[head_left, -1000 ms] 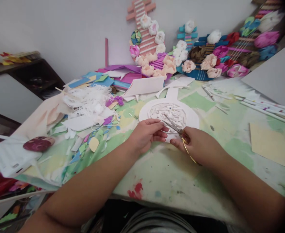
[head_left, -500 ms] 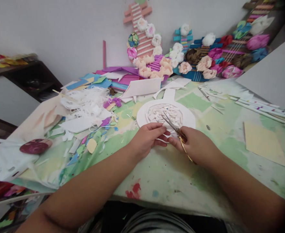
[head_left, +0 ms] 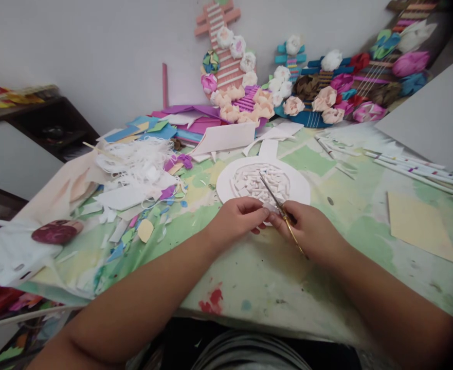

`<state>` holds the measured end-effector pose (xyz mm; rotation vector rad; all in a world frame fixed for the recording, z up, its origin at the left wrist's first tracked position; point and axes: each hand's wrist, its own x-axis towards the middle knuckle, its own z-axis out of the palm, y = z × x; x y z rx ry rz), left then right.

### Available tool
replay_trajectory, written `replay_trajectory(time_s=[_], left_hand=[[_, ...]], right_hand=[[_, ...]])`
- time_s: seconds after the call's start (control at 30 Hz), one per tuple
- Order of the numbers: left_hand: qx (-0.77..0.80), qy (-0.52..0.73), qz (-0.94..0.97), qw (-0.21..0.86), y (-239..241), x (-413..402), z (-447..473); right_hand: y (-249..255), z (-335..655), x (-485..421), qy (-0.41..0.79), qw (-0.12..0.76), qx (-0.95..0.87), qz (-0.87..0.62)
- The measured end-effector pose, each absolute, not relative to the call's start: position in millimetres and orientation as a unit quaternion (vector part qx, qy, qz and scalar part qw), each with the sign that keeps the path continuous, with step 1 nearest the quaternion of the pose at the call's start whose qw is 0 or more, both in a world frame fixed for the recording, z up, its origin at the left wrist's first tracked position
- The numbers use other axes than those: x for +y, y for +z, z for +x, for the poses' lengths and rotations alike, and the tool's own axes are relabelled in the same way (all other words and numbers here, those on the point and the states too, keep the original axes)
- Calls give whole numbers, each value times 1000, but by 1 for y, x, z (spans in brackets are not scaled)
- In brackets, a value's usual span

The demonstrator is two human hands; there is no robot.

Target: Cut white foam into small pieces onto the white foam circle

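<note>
Scissors with gold handles (head_left: 294, 235) are in my right hand (head_left: 313, 228), their blades pointing up and to the left. My left hand (head_left: 236, 221) pinches a small white paper piece (head_left: 269, 206) beside the blades; my fingers partly cover it. The fingertips of both hands are close together, near the paper. Just beyond them lies a white round cutout with a neck (head_left: 301, 180). Inside its raised ring is a heap of small white paper bits (head_left: 255, 180). The hands hide the cutout's near edge.
White string (head_left: 137, 159) and coloured paper scraps (head_left: 145, 231) lie on the left. Guitar-shaped crafts with paper flowers (head_left: 245, 61) lean against the wall. Rolled white paper sticks (head_left: 411, 169) and a yellow sheet (head_left: 419, 226) are on the right. A dark red object (head_left: 56, 232) sits at the left edge.
The scissor blades have closed together. My left fingers have drawn in to a tighter pinch, and both hands' fingertips are nearer each other.
</note>
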<state>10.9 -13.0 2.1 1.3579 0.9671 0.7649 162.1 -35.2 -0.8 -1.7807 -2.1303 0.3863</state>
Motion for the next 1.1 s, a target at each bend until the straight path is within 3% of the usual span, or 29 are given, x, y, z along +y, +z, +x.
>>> replay_trajectory(time_s=[0.33, 0.7, 1.1], left_hand=[[366, 503, 434, 651, -8, -3, 9], [400, 379, 502, 666, -3, -13, 14], [409, 397, 503, 650, -6, -8, 11]], right_hand=[[3, 164, -36, 107, 143, -710, -681], [1, 161, -36, 119, 117, -730, -663], [0, 162, -35, 113, 91, -740, -657]])
